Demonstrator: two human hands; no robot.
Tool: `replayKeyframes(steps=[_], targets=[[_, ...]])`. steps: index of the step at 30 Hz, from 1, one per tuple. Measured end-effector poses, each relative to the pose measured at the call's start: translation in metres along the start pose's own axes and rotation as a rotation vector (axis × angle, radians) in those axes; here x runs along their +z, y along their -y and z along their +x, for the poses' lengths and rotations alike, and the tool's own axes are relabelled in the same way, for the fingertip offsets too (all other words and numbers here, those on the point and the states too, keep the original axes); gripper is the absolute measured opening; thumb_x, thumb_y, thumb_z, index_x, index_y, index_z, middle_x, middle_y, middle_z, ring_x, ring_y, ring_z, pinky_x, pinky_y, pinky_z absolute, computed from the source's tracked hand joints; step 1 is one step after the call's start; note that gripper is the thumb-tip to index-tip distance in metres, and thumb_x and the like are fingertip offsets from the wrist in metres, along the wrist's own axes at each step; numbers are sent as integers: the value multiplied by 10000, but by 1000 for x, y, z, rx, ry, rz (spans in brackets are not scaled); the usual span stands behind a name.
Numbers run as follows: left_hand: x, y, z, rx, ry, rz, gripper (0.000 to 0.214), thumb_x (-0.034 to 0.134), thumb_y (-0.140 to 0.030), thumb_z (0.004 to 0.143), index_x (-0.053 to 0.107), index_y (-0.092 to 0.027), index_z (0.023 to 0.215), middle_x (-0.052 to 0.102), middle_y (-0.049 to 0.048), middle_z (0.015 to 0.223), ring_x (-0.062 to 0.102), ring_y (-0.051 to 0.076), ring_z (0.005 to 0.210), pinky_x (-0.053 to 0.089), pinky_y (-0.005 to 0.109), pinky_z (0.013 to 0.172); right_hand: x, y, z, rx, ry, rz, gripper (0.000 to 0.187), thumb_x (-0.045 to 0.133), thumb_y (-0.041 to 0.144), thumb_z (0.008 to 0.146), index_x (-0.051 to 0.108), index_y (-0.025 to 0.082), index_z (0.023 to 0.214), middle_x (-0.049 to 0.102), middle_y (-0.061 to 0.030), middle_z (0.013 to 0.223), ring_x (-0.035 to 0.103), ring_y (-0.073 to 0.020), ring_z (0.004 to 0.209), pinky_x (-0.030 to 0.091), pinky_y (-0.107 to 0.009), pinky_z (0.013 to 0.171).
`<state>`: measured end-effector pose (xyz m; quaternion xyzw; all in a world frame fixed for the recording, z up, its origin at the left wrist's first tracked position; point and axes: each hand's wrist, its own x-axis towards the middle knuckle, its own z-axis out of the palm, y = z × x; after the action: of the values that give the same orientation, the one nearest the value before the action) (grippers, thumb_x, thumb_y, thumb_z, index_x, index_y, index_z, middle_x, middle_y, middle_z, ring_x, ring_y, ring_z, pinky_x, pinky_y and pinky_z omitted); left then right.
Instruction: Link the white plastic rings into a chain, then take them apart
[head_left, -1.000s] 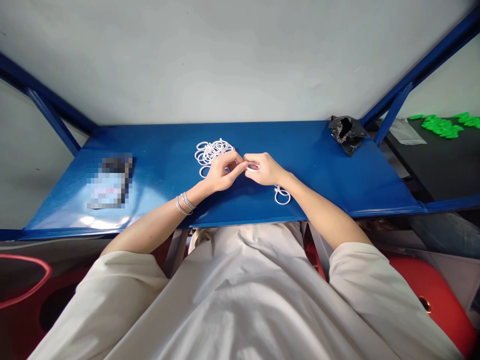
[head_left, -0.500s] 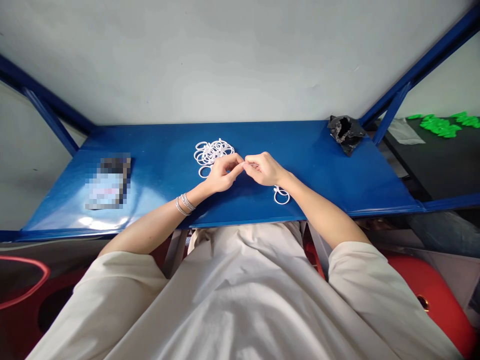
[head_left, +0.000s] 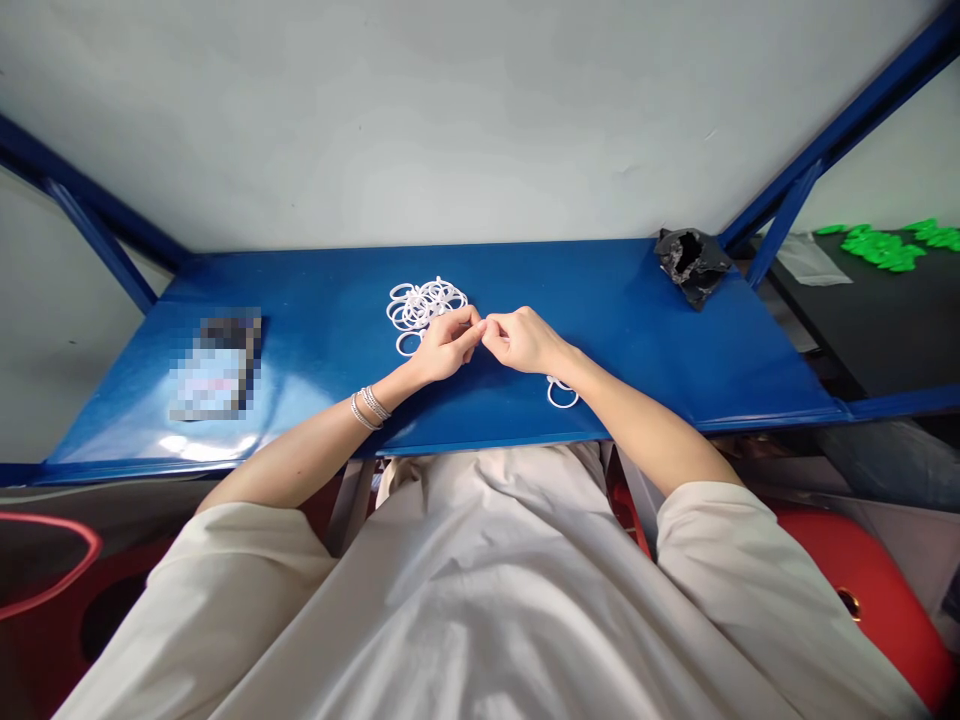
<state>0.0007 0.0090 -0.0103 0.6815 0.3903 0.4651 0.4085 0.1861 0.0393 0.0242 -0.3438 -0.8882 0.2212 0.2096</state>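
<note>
My left hand (head_left: 448, 345) and my right hand (head_left: 523, 338) meet at the fingertips over the middle of the blue table (head_left: 337, 290). Both are closed in a pinch; whatever lies between the fingers is hidden. Just behind my left hand is a pile of white plastic rings (head_left: 426, 303), one of them lying loose at its near side. A smaller group of white rings (head_left: 562, 393) rests by my right wrist, partly covered by the forearm.
A blurred-out flat item (head_left: 217, 365) lies at the table's left. At the back right corner sits a torn black plastic bag (head_left: 691, 265). Blue frame bars rise at both sides. Bright green pieces (head_left: 881, 247) lie on a dark surface to the right, and a red stool (head_left: 862, 590) stands below.
My fingers have shifted slightly against each other, the left thumb straightening and the right fist curling tighter. The ring piles and the other things stay where they were.
</note>
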Motion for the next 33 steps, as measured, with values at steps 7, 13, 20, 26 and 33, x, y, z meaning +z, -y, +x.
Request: replayKeyframes(steps=[7, 13, 20, 26, 33], targets=[[-3, 5, 4, -49, 77, -159, 552, 705, -673, 938, 510, -207, 714, 522, -37, 502, 506, 107, 395, 365, 235, 400, 3, -3, 0, 3, 17, 72, 332, 446, 244, 987, 480, 218, 657, 538, -6, 571, 402, -139, 525, 268, -317, 605], [-3, 9, 5, -55, 60, -159, 541, 696, -687, 935, 502, -218, 747, 515, -46, 517, 501, 114, 404, 375, 253, 422, -1, -10, 1, -18, 40, 206, 399, 454, 394, 1053, 511, 209, 704, 544, 12, 613, 447, -132, 570, 308, -298, 613], [-26, 2, 12, 171, -353, 487, 415, 653, -507, 1005, 517, -215, 744, 549, 0, 637, 471, 135, 571, 356, 312, 579, -31, -41, 7, 71, -69, 200, 386, 544, 506, 1043, 744, 177, 1006, 769, -79, 949, 654, -209, 840, 463, -326, 772], [-55, 10, 22, 69, -381, 784, 245, 562, -245, 982, 490, -226, 749, 583, 46, 734, 503, 198, 668, 373, 362, 681, -40, -58, 6, 174, 272, 46, 211, 846, 402, 807, 830, 200, 864, 762, -76, 855, 638, -199, 718, 441, -335, 673], [-73, 21, 27, -77, -344, 886, 237, 566, -191, 926, 456, -242, 722, 596, 70, 736, 538, 242, 720, 412, 387, 739, -29, -46, 6, 66, 142, 35, 132, 806, 314, 811, 780, 190, 772, 728, -87, 903, 619, -201, 790, 417, -325, 697]])
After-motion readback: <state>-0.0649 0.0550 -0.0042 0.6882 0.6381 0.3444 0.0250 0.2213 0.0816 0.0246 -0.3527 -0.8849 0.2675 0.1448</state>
